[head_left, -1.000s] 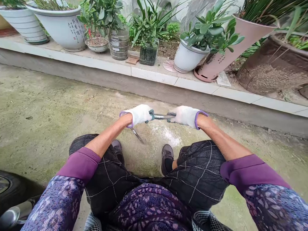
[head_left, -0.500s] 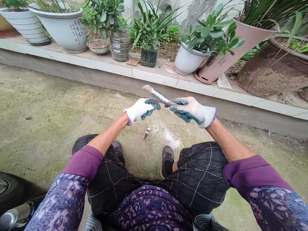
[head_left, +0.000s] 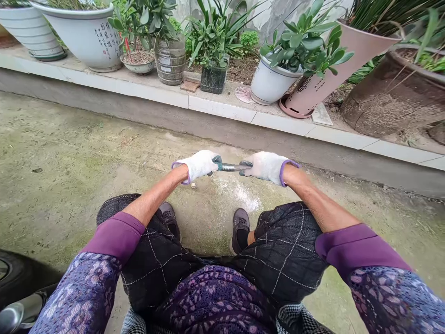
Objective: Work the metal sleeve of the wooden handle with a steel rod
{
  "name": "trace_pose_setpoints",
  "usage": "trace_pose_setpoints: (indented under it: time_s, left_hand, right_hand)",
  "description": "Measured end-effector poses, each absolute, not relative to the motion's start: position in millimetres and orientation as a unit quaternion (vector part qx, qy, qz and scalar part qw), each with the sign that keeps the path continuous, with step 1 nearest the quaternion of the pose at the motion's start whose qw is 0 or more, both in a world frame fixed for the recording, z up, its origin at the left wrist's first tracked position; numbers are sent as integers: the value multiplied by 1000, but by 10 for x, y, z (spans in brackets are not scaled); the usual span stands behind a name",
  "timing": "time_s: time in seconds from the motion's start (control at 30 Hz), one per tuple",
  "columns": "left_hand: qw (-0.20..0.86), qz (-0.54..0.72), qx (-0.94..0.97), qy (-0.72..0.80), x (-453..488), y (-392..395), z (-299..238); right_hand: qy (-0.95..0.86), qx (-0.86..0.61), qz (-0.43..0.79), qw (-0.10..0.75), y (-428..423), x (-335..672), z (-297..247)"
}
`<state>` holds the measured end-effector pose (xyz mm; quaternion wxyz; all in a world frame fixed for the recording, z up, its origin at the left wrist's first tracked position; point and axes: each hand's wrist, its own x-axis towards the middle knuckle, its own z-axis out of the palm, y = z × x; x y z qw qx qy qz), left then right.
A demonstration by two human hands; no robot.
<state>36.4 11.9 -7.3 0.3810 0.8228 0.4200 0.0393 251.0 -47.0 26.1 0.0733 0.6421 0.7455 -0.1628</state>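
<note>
A slim rod (head_left: 230,167) with a shiny, silvery wound middle lies almost level between my hands, over the ground in front of my knees. My left hand (head_left: 203,164), in a white glove with a dark green palm, is closed round its left end. Round the right end, my right hand (head_left: 262,166) is closed in a matching glove. The fingers hide both ends, so only the middle stretch shows. Below my left hand appears a small pale thing (head_left: 193,185), too small to name.
White powder (head_left: 245,197) is scattered on the mossy concrete ahead of my right shoe (head_left: 240,227). A low tiled ledge (head_left: 219,109) crosses ahead, bearing several potted plants, among them a white pot (head_left: 274,81) and a tilted pink pot (head_left: 314,81). A dark wheel-like object (head_left: 21,273) stands at lower left.
My left hand has closed on the rod's free end. The rod has come down from a slant to nearly level, with my right hand lowered. The small pale-tipped piece has shifted left.
</note>
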Motion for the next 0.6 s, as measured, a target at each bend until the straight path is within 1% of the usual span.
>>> trace_pose_setpoints:
  time_s: [0.07,0.13,0.2,0.27,0.33,0.4,0.5,0.6]
  left_hand:
    - [435,79,787,430,363,80,-27]
    - [492,133,745,431,348,47,39]
    - [532,173,713,421,328,24,98]
    - [564,188,693,407,309,16,127]
    - [585,191,679,401,295,25,116]
    - [580,198,674,413,283,51,80]
    - [549,208,690,424,269,104,27]
    - [533,185,712,418,248,154,16]
  right_hand:
    - [733,661,-131,92,-431,2525,251]
    - [724,682,-88,63,-405,2556,263]
    - [716,695,-67,-1,-385,2588,284]
    - [701,702,-86,-90,-372,2608,312]
    - [667,707,-155,-175,-375,2606,353]
    - [624,703,-258,-224,-402,2586,407]
    - [587,662,-408,-224,-481,2559,491]
    - [592,611,-492,-182,-563,2588,543]
